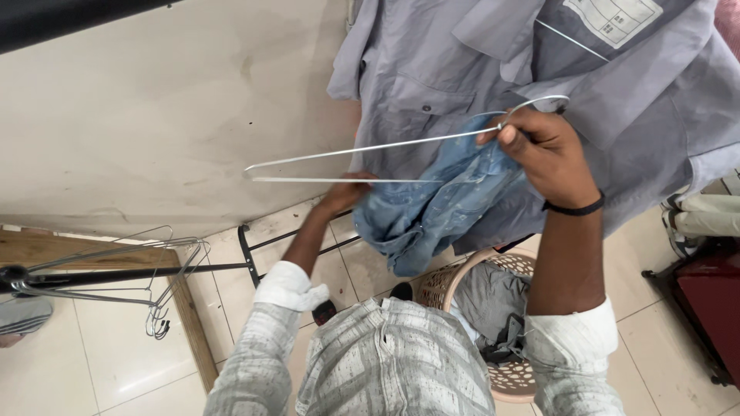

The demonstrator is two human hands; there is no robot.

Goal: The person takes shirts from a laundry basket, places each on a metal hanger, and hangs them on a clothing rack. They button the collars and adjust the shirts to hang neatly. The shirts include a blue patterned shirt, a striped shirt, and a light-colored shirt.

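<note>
My right hand [543,150] grips the neck of a thin wire hanger [370,148], whose arm stretches out to the left. A light blue denim garment [435,208] hangs bunched below it. My left hand [344,192] holds the left side of this garment, under the hanger's lower bar. A black band circles my right wrist. Behind both hands a grey shirt [432,77] hangs against the wall.
A beige perforated laundry basket [509,377] with grey clothes stands on the tiled floor below. Several empty wire hangers [139,262] hang on a black rail at left. A dark red cabinet [709,308] stands at right. A cream wall [154,115] is in front.
</note>
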